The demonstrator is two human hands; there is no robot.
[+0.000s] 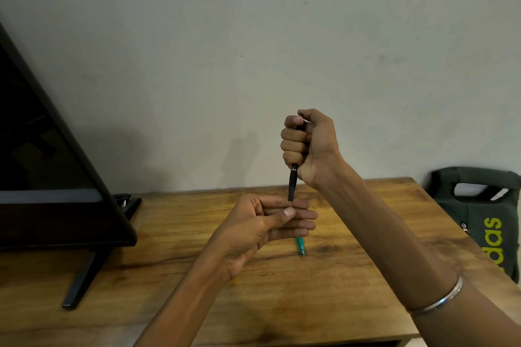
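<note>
While the right hand (307, 146) is wrapping all its fingers round the upper half of a black pen (293, 183), it is holding the barrel upright, point down, above the wooden table (352, 276). That fist grip is probably giving a firm hold for pressing or twisting. The left hand (262, 222) is hovering just underneath, its fingers nearly straight and the thumb lying across them, and the pen's tip is touching the topmost finger. Whether those fingers are pinching some small part at the tip cannot be told.

The pen is showing as slim and dark, tapering toward a fine pale point, with a thin silver ring just below the fist; its top end is hiding inside the curled fingers.

A green pen (300, 246) is lying on the table, partly under the left hand. A dark television (56, 177) is standing at the left, a grey bag (485, 222) with yellow-green lettering is leaning beyond the table's right edge, and a metal bangle (439, 298) is sitting on the right forearm.
</note>
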